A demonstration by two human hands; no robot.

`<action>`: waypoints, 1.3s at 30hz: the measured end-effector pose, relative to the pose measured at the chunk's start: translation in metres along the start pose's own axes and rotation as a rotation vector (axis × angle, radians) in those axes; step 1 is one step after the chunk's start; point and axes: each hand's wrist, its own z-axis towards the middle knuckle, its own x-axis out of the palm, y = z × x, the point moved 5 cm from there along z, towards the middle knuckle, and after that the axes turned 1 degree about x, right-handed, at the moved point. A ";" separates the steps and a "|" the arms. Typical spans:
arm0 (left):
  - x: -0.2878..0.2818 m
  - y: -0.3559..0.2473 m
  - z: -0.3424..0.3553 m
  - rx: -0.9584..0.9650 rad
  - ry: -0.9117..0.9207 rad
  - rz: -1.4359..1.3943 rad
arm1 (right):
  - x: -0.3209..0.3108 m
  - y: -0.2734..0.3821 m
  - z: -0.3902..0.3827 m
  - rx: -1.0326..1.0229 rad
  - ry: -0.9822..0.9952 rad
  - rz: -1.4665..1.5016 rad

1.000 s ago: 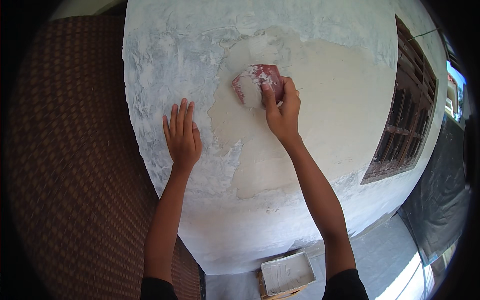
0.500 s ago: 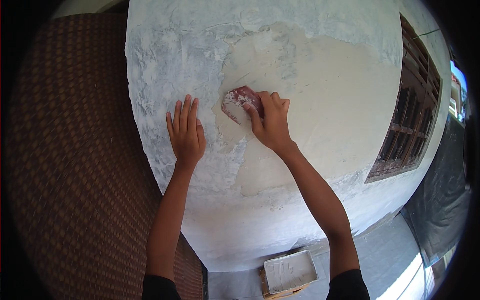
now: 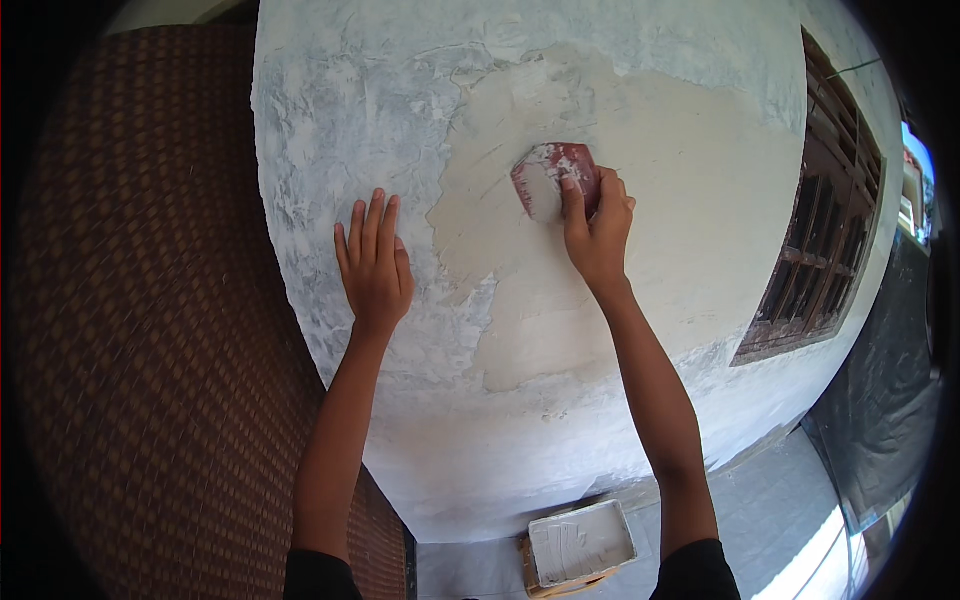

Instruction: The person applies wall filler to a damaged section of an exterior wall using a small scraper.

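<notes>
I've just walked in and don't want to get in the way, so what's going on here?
The person's right hand grips a red, paste-smeared scraper at a cream-coloured patch on a wall. The left hand is open with fingers slightly spread, seemingly resting flat on the wall's bluish-white area. Below, a tray of pale paste stands near the wall's foot.

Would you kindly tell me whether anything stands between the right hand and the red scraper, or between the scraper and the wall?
Nothing visible does: the right hand grips the red scraper directly, and no separate object shows between it and the wall. The left hand is off to the scraper's lower left.
</notes>
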 end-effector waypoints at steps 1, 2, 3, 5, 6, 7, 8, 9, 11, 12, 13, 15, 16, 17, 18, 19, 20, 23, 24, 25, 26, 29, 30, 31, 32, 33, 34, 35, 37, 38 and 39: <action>0.000 0.001 -0.001 -0.001 0.002 0.010 | -0.012 -0.016 0.008 0.219 -0.083 0.201; 0.000 0.002 -0.001 -0.002 0.002 0.014 | -0.022 -0.030 0.013 0.438 -0.165 0.401; 0.000 0.001 -0.001 -0.002 -0.001 0.010 | -0.033 -0.039 0.018 0.452 -0.244 0.426; 0.000 0.001 -0.002 -0.004 -0.004 0.007 | -0.043 -0.046 0.018 0.456 -0.319 0.495; -0.001 0.001 -0.001 -0.005 -0.007 0.012 | -0.042 -0.041 0.015 0.455 -0.318 0.497; 0.000 0.000 -0.001 -0.006 -0.008 0.014 | -0.034 -0.030 0.010 0.423 -0.211 0.537; 0.001 0.000 -0.001 -0.006 -0.008 0.011 | -0.025 -0.019 0.004 0.391 -0.103 0.575; 0.001 -0.002 0.000 -0.004 -0.014 0.004 | -0.013 -0.011 -0.004 0.291 0.039 0.494; -0.001 0.000 0.000 0.000 -0.015 0.006 | 0.011 0.028 -0.025 -0.042 0.264 0.338; -0.003 0.002 -0.001 -0.003 -0.013 0.012 | 0.023 0.050 -0.039 -0.162 0.392 0.312; -0.003 0.003 -0.002 -0.004 -0.011 0.015 | 0.033 0.061 -0.054 -0.240 0.507 0.290; -0.003 0.003 -0.001 -0.003 -0.010 0.012 | 0.046 0.067 -0.078 -0.321 0.621 0.263; -0.002 0.002 -0.001 -0.003 -0.010 0.009 | 0.048 0.068 -0.088 -0.395 0.620 0.253; -0.001 0.001 0.000 -0.004 -0.011 0.009 | 0.050 0.068 -0.094 -0.469 0.619 0.243; -0.002 -0.001 0.000 -0.002 -0.012 0.002 | 0.050 0.065 -0.095 -0.471 0.619 0.245; -0.002 -0.002 0.000 -0.001 -0.013 -0.006 | 0.050 0.061 -0.096 -0.497 0.609 0.131; -0.003 -0.001 0.001 -0.002 -0.014 -0.004 | 0.051 0.058 -0.096 -0.521 0.598 0.017; -0.004 -0.001 0.000 0.007 -0.003 0.002 | 0.050 0.056 -0.087 -0.463 0.477 -0.016; -0.004 0.000 0.000 0.008 -0.003 0.000 | 0.051 0.056 -0.084 -0.462 0.478 -0.015; -0.004 0.001 0.000 0.009 -0.003 -0.002 | 0.049 0.054 -0.079 -0.447 0.430 -0.027; -0.004 0.001 -0.001 0.009 -0.001 -0.001 | 0.047 0.052 -0.075 -0.431 0.381 -0.038; -0.001 0.000 0.000 0.010 0.006 0.002 | 0.024 0.036 -0.041 -0.234 0.191 0.010; -0.001 -0.001 0.000 0.010 0.001 -0.002 | 0.013 0.028 -0.027 -0.110 0.109 0.039; 0.000 -0.002 -0.001 0.009 -0.001 -0.006 | 0.002 0.021 -0.017 0.008 0.072 0.112; 0.001 -0.002 -0.001 0.009 -0.001 -0.009 | -0.003 0.019 -0.009 0.079 0.076 0.190; 0.001 -0.001 0.000 0.006 -0.013 -0.005 | -0.003 0.024 -0.009 0.073 0.114 0.212; 0.000 0.001 0.000 0.002 -0.026 -0.002 | 0.000 0.030 -0.012 0.066 0.152 0.233; -0.001 0.002 -0.001 0.002 -0.024 -0.002 | 0.007 0.039 -0.021 -0.021 0.252 0.203; -0.003 0.002 0.000 0.003 -0.025 -0.010 | 0.026 0.052 -0.051 -0.199 0.447 0.132; -0.003 0.002 0.000 0.003 -0.024 -0.011 | 0.038 0.054 -0.068 -0.288 0.543 0.094; -0.003 0.002 0.000 0.002 -0.018 -0.010 | 0.042 0.058 -0.074 -0.405 0.512 0.029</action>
